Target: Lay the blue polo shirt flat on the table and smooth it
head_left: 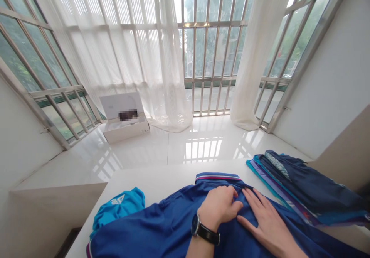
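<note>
A royal-blue garment (162, 227) with a striped collar lies spread on the white table (162, 179) in front of me. My left hand (219, 207), a dark watch on its wrist, rests on the cloth just below the collar, fingers curled and bunching the fabric. My right hand (264, 219) lies flat on the same garment beside it, fingers stretched out and touching the left hand's knuckles.
A turquoise garment (118, 208) sits at the table's left. A pile of dark-blue and teal clothes (297, 188) lies at the right. Beyond the table are a glossy white floor, an open white box (125, 123), sheer curtains and barred windows.
</note>
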A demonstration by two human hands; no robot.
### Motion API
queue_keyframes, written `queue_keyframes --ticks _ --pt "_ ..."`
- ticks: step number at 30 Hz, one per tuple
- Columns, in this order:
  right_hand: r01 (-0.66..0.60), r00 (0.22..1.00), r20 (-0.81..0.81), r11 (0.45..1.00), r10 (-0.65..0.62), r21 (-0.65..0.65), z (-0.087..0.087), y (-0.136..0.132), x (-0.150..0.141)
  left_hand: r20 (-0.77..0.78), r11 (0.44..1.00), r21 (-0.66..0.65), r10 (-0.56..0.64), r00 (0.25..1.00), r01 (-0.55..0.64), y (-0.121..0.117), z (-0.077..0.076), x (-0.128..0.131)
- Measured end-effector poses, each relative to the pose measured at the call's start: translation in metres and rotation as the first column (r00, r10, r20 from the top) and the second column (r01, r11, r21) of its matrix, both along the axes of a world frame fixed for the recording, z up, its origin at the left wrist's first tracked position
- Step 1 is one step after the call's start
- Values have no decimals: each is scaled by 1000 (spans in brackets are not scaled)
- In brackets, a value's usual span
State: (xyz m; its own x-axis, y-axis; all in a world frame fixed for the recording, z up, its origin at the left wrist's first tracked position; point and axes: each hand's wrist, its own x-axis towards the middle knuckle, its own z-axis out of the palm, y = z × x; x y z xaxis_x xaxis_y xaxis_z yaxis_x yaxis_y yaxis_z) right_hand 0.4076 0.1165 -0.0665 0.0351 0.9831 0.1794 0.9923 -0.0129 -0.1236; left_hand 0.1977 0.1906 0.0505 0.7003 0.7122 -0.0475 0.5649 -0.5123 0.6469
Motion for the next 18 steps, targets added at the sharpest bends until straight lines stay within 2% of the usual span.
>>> queue_keyframes --ticks 5,9,12,18 --pt "84 996 15 995 -83 -53 3 2 -3 -186 989 89 134 973 -119 0 10 -5" --pt "76 997 40 995 -73 -67 7 1 -5 -330 976 110 214 919 -188 2 14 -12" --pt "48 998 48 997 -46 -52 8 0 -6 -391 973 100 229 892 -207 4 10 -15" --pt "33 998 46 997 -30 -72 13 1 -9 -396 962 131 273 877 -240 6 -2 -13"
